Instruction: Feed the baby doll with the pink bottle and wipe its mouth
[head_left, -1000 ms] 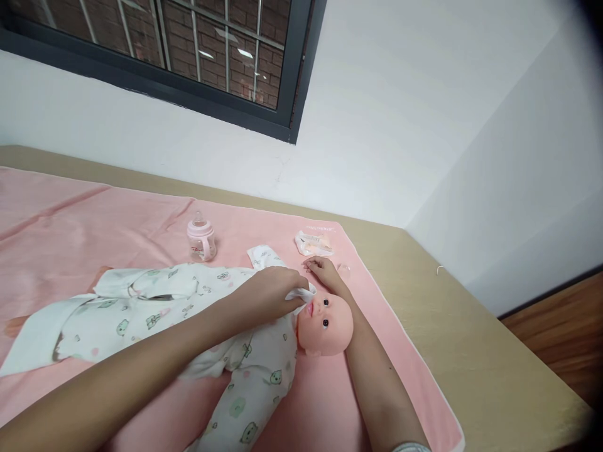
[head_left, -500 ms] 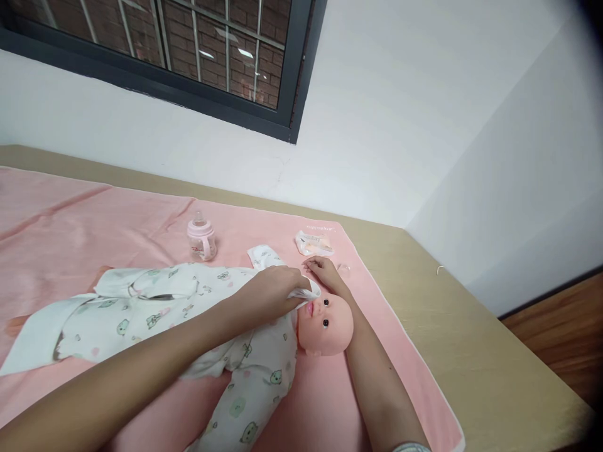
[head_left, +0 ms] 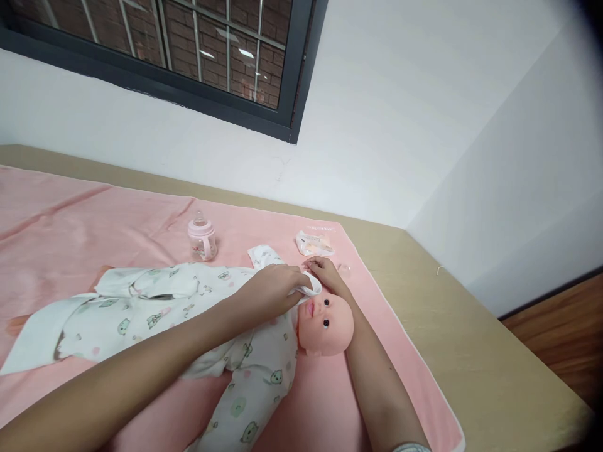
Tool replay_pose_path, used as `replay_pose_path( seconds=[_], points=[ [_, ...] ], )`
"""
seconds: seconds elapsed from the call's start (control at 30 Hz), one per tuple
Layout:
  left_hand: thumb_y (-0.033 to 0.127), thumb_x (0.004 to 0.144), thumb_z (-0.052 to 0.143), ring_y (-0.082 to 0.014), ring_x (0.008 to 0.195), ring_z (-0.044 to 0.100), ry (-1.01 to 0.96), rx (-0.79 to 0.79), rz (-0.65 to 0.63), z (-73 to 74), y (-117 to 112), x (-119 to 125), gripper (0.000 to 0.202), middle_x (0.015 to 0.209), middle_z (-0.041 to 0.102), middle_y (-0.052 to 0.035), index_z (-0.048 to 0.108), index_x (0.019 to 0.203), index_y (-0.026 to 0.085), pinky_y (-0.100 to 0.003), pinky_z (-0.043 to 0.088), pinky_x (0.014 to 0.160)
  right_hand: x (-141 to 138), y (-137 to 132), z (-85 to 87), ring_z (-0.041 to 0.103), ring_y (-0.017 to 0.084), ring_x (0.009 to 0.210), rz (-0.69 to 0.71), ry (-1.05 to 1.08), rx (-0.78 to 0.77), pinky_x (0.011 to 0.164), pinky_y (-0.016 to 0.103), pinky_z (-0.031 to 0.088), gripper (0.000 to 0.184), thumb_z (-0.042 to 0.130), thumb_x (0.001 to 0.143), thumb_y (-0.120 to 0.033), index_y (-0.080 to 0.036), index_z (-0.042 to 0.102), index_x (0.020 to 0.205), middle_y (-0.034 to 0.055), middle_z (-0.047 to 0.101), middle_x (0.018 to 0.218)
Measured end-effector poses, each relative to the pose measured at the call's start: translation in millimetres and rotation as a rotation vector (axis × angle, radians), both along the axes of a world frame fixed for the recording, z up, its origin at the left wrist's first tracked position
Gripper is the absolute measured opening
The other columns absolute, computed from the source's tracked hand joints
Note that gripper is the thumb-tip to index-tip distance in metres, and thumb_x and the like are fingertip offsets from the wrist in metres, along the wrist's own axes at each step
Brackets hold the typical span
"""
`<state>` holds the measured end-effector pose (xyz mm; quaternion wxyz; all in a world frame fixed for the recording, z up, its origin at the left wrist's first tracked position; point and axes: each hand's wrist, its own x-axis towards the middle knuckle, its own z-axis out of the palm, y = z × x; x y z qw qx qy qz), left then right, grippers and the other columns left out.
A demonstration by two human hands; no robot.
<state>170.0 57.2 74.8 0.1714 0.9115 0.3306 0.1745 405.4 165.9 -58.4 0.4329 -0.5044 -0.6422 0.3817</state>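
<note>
A bald baby doll [head_left: 332, 336] lies face up, dressed in a white outfit [head_left: 235, 402] printed with green animals. My left hand [head_left: 273, 289] reaches across its chest, fingers closed on a white cloth [head_left: 311, 285] beside the doll's mouth and cheek. Whether that cloth belongs to the outfit I cannot tell. Beyond the doll's head, my right hand [head_left: 325, 271] rests low with fingers extended, close to the cloth and partly hidden behind it. My right forearm passes right beside the top of the head.
A pink-topped baby bottle [head_left: 202, 238] stands upright beyond the doll's body. Near my right hand lie a small plastic packet [head_left: 315, 243] and a clear little item [head_left: 344, 270]. A pink blanket [head_left: 94, 220] covers much of the wooden surface [head_left: 452, 333], under a barred window [head_left: 211, 56].
The white cloth in my left hand has shifted very slightly, its folded edge opening a little. My right hand and the doll look unchanged.
</note>
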Motion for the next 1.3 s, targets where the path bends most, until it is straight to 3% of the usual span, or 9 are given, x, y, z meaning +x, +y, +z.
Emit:
replay_pose_path(
  seconds=[0.33, 1.1, 1.3],
  points=[
    [0.018, 0.082, 0.048, -0.0149, 0.088, 0.062, -0.124, -0.177, -0.075, 2.6, -10, 0, 0.027, 0.096, 0.071, 0.0064, 0.071, 0.094, 0.027, -0.023, 0.041, 0.072, 2, 4, -5.3, 0.064, 0.017, 0.081, 0.012, -0.014, 0.022, 0.08, 0.031, 0.05, 0.023, 0.058, 0.079, -0.036, -0.017, 0.07, 0.086, 0.0061, 0.07, 0.09],
    [0.016, 0.085, 0.046, -0.0199, 0.086, 0.062, -0.052, -0.003, -0.04, -0.1, -8, 5, 0.029, 0.088, 0.07, -0.0008, 0.073, 0.093, 0.023, -0.028, 0.044, 0.073, 1, 3, -3.3, 0.062, 0.017, 0.079, 0.005, 0.016, -0.012, 0.077, 0.031, 0.05, 0.022, 0.06, 0.076, -0.036, -0.018, 0.07, 0.085, 0.0049, 0.07, 0.087],
    [0.016, 0.081, 0.048, -0.024, 0.113, 0.054, -0.144, 0.069, 0.012, 9.3, 3, -14, 0.032, 0.119, 0.06, -0.0025, 0.073, 0.097, 0.029, -0.034, 0.043, 0.092, -2, -4, 7.8, 0.062, 0.017, 0.081, 0.064, 0.081, -0.034, 0.08, 0.032, 0.049, 0.022, 0.064, 0.074, -0.035, -0.018, 0.07, 0.085, 0.0041, 0.07, 0.089]
  ],
)
